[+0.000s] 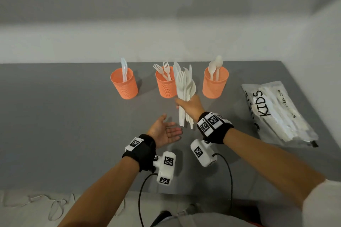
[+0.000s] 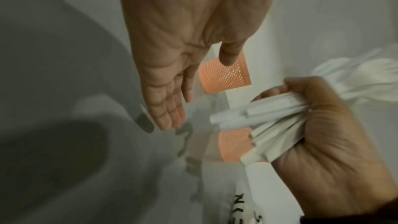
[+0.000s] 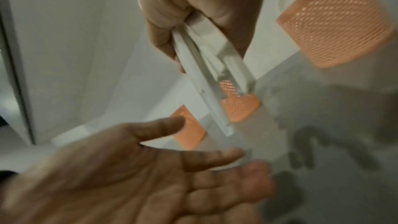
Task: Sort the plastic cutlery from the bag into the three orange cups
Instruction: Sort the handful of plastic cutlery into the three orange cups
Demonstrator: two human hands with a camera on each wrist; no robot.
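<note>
Three orange mesh cups stand in a row on the grey table: the left cup holds a knife, the middle cup forks, the right cup spoons. My right hand grips a bundle of white plastic cutlery upright above the table, just in front of the middle cup. In the right wrist view the fingers curl round the handles. My left hand hovers palm up with straight fingers just below and left of the bundle, holding nothing.
A clear plastic bag printed "KIDS", with more cutlery inside, lies on the table at the right. A pale wall runs behind the cups. The table's front edge is near my forearms, with cables hanging over it.
</note>
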